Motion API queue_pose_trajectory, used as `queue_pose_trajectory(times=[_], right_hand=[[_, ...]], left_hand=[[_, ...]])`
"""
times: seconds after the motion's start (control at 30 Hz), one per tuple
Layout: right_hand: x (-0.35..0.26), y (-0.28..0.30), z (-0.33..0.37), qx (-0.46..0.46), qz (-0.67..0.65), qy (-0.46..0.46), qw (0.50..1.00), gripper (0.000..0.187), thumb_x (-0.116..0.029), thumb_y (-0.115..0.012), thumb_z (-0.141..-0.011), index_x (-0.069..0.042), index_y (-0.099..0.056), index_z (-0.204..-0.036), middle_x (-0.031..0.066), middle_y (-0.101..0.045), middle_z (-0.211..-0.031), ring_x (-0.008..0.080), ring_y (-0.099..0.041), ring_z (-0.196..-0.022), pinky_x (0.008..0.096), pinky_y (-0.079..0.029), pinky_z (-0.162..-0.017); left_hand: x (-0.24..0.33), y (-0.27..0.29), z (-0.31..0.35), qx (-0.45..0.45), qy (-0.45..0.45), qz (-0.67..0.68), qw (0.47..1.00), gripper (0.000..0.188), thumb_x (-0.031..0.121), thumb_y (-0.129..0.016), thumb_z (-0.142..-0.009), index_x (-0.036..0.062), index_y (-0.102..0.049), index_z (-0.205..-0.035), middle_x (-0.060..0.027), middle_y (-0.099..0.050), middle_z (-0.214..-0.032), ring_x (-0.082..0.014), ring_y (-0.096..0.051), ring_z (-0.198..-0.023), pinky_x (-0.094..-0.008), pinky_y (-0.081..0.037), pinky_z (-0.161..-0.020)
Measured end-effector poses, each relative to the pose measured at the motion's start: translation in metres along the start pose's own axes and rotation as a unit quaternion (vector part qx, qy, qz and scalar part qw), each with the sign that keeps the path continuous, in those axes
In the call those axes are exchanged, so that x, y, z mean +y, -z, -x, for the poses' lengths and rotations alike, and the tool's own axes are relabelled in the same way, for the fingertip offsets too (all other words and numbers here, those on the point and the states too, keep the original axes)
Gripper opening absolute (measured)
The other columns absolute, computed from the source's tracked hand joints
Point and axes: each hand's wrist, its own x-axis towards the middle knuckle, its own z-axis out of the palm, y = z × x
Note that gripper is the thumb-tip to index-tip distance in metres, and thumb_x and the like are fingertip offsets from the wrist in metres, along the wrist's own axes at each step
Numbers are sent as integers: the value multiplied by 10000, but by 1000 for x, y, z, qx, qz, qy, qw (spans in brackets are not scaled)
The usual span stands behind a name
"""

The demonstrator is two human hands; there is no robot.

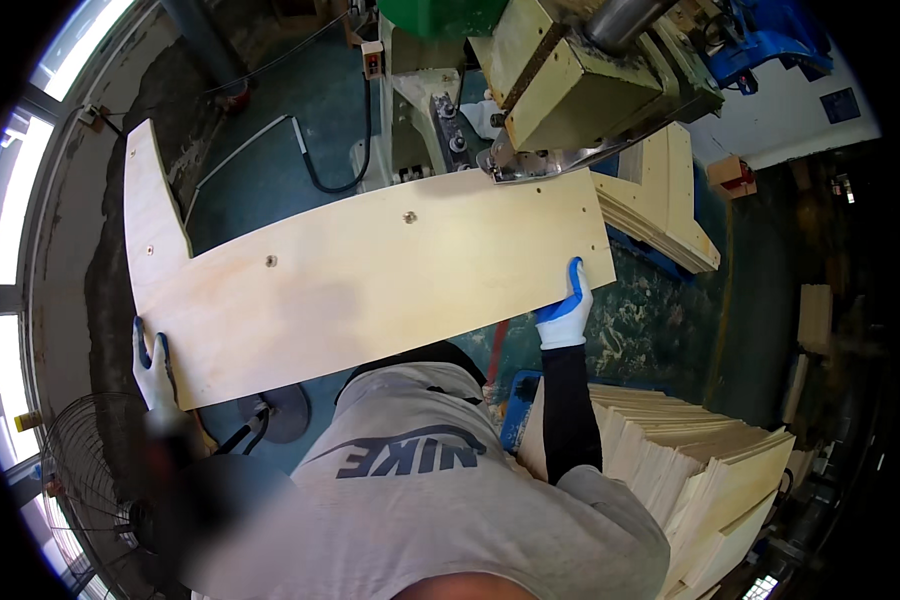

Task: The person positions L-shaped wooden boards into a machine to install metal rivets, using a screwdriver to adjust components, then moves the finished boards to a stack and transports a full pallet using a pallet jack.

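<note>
The left grip (153,375) reaches out wide and is clamped on the end of the plywood panel (390,280), its forearm largely lost behind a dark blur. The right grip (568,305), at the end of a forward-stretched black sleeve (567,415), is clamped on the near edge, thumb flat on top and pointing away from the body, fingers hidden beneath. The panel spans between both grips, its narrow arm running forward of the left one. Ahead of the right grip and to its left, a green machine (590,110) overhangs the panel's far edge. Stacked panels (660,200) lie beyond that grip, more boards (690,460) on its near side. A wire fan (90,470) stands nearer than the left grip.
</note>
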Motion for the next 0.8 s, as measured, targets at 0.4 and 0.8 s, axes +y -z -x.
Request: queue_pose_trajectory(times=[0.4, 0.8], right_hand=[[45, -30, -10, -14, 51, 33, 998, 446, -248, -533, -1071, -56, -458, -1467, 85, -584, -1380, 234, -580, -1274, 412, -490, -1054], [60, -19, -13, 30, 53, 81, 995, 434, -170, -599, -1031, -15, -487, -1420, 91, -599, -1329, 211, -596, -1232, 383, -496, -1043]], left_hand=[[-24, 51, 7, 14, 12, -54, 998, 605, 153, -597, -1032, -36, -355, -1553, -113, -411, -1599, -171, -389, -1450, -306, -311, -1187], [-41, 43, -17, -11, 39, -7, 999, 618, 178, -584, -1049, -27, -322, -1569, -130, -353, -1625, -196, -349, -1475, -320, -269, -1219]])
